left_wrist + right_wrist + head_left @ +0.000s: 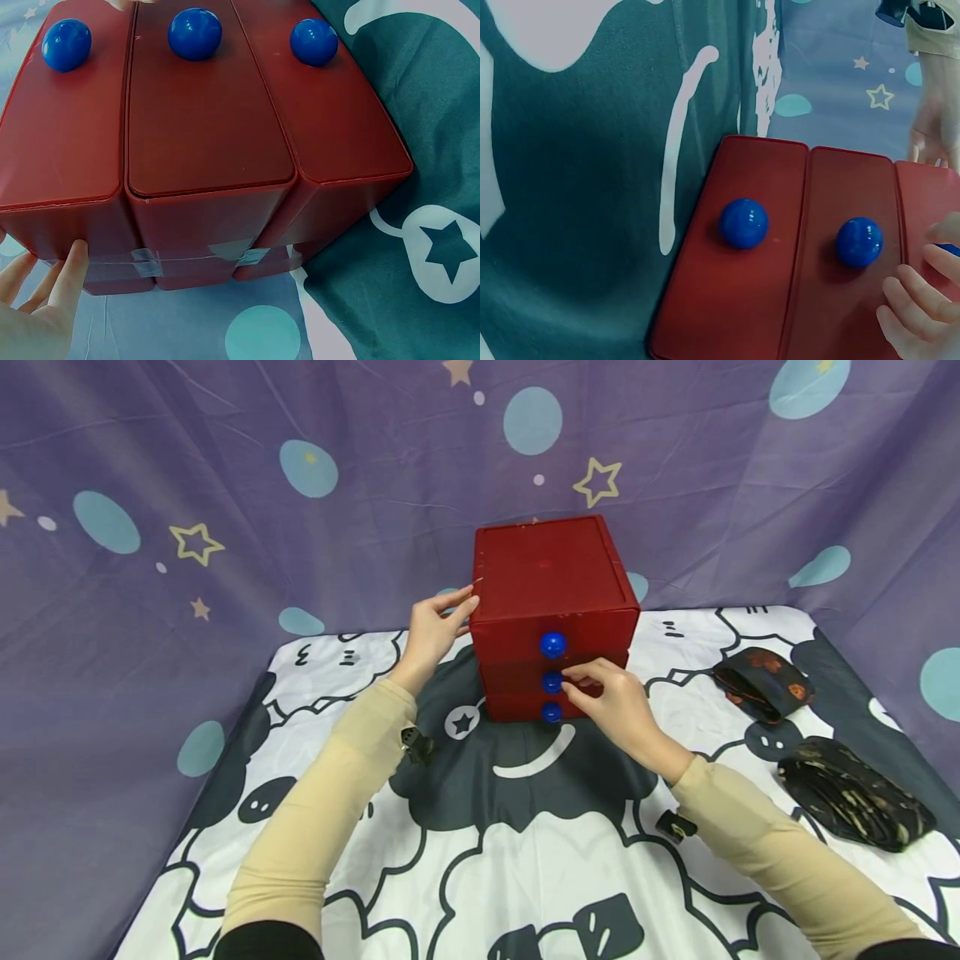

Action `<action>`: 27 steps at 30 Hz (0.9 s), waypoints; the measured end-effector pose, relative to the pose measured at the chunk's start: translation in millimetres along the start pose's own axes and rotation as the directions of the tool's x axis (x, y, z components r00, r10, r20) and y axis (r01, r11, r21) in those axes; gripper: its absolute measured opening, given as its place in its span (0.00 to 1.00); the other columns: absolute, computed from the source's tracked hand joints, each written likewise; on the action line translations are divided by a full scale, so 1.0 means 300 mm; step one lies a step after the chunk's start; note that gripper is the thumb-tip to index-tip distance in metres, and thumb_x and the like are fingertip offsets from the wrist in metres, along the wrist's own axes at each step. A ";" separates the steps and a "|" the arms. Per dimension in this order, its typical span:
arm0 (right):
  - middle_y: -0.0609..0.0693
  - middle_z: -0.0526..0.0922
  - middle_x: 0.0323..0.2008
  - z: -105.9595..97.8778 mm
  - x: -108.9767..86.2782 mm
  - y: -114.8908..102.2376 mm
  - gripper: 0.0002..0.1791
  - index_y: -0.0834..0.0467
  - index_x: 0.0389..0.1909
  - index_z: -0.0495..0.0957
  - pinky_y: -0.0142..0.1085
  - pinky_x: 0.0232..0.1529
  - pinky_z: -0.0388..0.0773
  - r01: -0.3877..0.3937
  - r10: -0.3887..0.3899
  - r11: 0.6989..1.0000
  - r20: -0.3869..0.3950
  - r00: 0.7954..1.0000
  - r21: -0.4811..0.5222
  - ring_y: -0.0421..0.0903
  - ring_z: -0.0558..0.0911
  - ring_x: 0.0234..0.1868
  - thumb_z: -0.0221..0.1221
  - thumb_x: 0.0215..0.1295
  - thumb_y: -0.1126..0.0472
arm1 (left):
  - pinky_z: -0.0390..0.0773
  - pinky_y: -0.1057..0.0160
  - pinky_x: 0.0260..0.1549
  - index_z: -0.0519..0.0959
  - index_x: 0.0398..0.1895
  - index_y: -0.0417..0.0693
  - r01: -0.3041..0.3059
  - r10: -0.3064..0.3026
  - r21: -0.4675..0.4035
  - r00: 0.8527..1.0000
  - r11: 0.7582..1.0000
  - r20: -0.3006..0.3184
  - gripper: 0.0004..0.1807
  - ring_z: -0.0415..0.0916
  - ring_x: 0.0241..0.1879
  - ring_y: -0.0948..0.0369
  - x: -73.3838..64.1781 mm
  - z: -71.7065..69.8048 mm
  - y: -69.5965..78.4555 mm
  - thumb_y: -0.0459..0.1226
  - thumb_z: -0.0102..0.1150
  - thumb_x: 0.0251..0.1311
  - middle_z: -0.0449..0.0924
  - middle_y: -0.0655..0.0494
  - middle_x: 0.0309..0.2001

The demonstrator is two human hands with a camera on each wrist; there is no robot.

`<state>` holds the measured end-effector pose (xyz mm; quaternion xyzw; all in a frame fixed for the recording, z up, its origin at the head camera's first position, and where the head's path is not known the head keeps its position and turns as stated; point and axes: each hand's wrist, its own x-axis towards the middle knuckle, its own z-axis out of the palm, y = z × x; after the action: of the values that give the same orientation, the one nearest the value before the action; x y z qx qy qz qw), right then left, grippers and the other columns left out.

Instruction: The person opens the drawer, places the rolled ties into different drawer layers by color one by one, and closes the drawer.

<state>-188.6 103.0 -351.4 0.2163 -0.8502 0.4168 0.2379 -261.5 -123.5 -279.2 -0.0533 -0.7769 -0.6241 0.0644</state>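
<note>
A small red drawer cabinet (551,572) stands on the cloth, with three stacked drawers, each bearing a round blue knob. My left hand (435,635) is at the cabinet's upper left side, its fingertips against the wall. In the left wrist view those fingers (69,279) are extended along the top drawer's side. My right hand (615,706) hovers in front of the drawers, thumb and fingers loosely bent near the middle knob (552,682). The right wrist view shows this middle knob (859,241) free of the fingers. The top knob (66,45) is also ungripped.
To the right lie a folded dark cloth item with orange patterns (765,683) and a dark bundle with a camouflage-like pattern (855,793). A sheep-print cloth (465,860) covers the table. A purple curtain (405,485) hangs right behind the cabinet.
</note>
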 end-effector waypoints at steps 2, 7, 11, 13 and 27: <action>0.54 0.80 0.29 0.006 0.001 0.004 0.10 0.64 0.35 0.81 0.41 0.34 0.80 -0.009 0.009 1.000 0.004 1.000 0.011 0.48 0.78 0.31 0.64 0.50 0.67 | 0.80 0.65 0.37 0.74 0.52 0.39 0.003 -0.003 0.007 1.000 1.000 0.000 0.19 0.75 0.45 0.54 0.000 -0.001 0.001 0.35 0.55 0.57 0.74 0.46 0.50; 0.55 0.79 0.30 0.021 0.003 0.015 0.11 0.64 0.36 0.80 0.42 0.34 0.80 -0.036 0.035 0.999 0.017 0.999 0.030 0.49 0.78 0.31 0.64 0.50 0.67 | 0.79 0.62 0.39 0.73 0.52 0.40 0.023 -0.023 0.018 1.000 1.000 0.005 0.19 0.74 0.47 0.53 -0.012 -0.004 0.020 0.36 0.55 0.57 0.73 0.46 0.51; 0.55 0.79 0.30 0.029 0.005 0.020 0.12 0.64 0.36 0.80 0.42 0.35 0.80 -0.052 0.052 0.998 0.024 0.998 0.019 0.48 0.78 0.31 0.64 0.50 0.66 | 0.80 0.64 0.38 0.73 0.52 0.40 0.022 -0.022 0.010 1.000 1.000 0.004 0.19 0.75 0.46 0.54 -0.012 -0.003 0.018 0.35 0.55 0.57 0.74 0.46 0.51; 0.55 0.79 0.30 0.034 0.006 0.022 0.12 0.63 0.37 0.80 0.41 0.34 0.80 -0.057 0.057 0.998 0.027 0.998 0.006 0.48 0.78 0.31 0.64 0.50 0.65 | 0.80 0.65 0.37 0.74 0.52 0.40 0.014 -0.014 0.012 1.000 1.000 -0.001 0.19 0.75 0.45 0.55 -0.008 -0.002 0.009 0.36 0.55 0.57 0.74 0.46 0.51; 0.55 0.79 0.30 0.058 0.009 0.029 0.15 0.61 0.38 0.81 0.40 0.34 0.78 -0.075 0.077 0.995 0.031 0.997 -0.063 0.48 0.78 0.32 0.66 0.49 0.60 | 0.80 0.65 0.37 0.75 0.52 0.42 0.013 -0.013 0.012 1.000 1.000 -0.007 0.18 0.75 0.45 0.55 -0.001 0.000 -0.002 0.36 0.56 0.57 0.74 0.49 0.52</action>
<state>-199.5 93.3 -364.4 0.1830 -0.8741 0.3957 0.2143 -261.2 -123.7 -279.7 -0.0457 -0.7808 -0.6199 0.0636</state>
